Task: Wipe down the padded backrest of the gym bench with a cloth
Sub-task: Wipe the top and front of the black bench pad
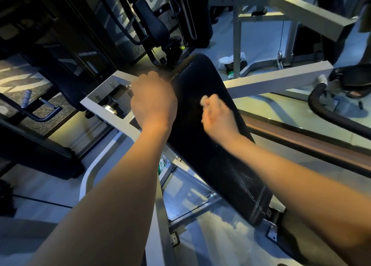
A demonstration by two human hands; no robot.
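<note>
Right hand (218,116) pinches a small wadded whitish cloth (205,101) against the upper black padded backrest (210,161); left hand (153,99) grips its left edge. Cloth looks light and limp, best bunched; padding seems firm, smooth.

Gym, padded bench (210,137), white steel frames (277,81), cable machine (152,24)

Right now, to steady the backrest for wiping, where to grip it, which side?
Its upper left edge, from the left, as the left hand does. The backrest is a long, narrow tilted pad with that edge exposed; the right hand holds the cloth mid-pad.
</note>
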